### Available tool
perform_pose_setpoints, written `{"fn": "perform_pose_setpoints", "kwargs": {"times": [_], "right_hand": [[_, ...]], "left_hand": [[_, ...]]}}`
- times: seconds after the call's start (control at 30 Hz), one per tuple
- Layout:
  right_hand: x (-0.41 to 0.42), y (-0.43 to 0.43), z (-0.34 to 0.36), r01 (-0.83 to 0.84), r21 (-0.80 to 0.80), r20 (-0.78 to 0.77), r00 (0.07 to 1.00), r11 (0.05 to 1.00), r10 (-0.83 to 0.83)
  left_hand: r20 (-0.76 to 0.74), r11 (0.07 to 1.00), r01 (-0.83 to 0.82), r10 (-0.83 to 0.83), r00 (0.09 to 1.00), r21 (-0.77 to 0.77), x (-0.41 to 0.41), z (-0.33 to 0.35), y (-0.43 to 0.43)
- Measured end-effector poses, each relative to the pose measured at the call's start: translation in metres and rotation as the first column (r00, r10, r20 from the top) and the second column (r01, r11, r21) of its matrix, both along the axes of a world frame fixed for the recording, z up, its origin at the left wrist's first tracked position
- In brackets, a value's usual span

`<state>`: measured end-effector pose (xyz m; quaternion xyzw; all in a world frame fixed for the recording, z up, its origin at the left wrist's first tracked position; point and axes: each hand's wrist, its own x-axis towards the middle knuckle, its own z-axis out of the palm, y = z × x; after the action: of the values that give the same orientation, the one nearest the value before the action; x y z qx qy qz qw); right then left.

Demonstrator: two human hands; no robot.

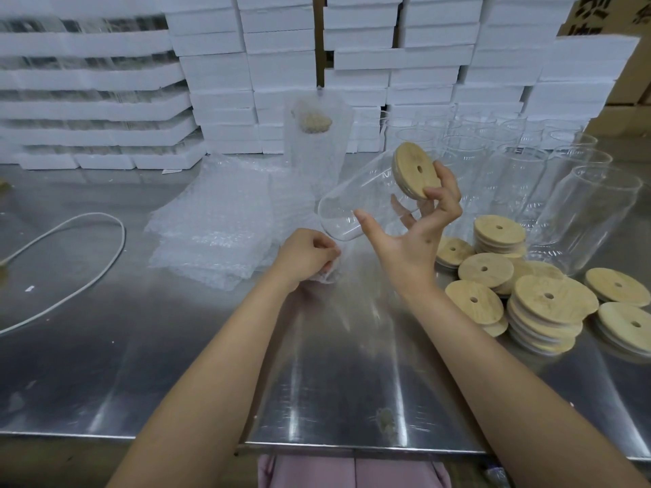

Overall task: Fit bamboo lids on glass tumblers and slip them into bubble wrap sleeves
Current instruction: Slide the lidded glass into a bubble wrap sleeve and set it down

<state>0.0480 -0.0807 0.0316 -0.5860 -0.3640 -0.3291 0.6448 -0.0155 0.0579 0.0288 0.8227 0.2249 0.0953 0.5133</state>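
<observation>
My right hand (415,223) holds a clear glass tumbler (355,202) tilted on its side above the steel table, fingers curled round its mouth end. A round bamboo lid (415,174) with a centre hole sits on that mouth. The tumbler's base points left and down, toward my left hand (306,255), which pinches the edge of a bubble wrap sleeve (327,274) low over the table. Loose bamboo lids (549,301) lie piled at the right. Empty tumblers (521,177) stand behind them.
A stack of flat bubble wrap sleeves (218,223) lies left of centre. A wrapped, lidded tumbler (315,139) stands at the back. White foam boxes (281,65) are stacked along the far side. A white cable (88,262) loops at the left. The steel table's front edge (352,447) is near me.
</observation>
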Motion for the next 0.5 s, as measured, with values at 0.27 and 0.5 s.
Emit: {"fn": "perform_pose_setpoints", "kwargs": {"times": [0.27, 0.5], "right_hand": [[0.003, 0.002, -0.006, 0.010, -0.018, -0.067, 0.998, 1.000, -0.012], [0.005, 0.003, -0.014, 0.055, -0.170, -0.112, 0.991, 0.984, -0.075]], "left_hand": [[0.024, 0.864, -0.123, 0.154, 0.988, -0.489, 0.000, 0.012, 0.002], [0.045, 0.942, -0.228, 0.246, 0.968, -0.246, 0.003, 0.000, 0.009]]}}
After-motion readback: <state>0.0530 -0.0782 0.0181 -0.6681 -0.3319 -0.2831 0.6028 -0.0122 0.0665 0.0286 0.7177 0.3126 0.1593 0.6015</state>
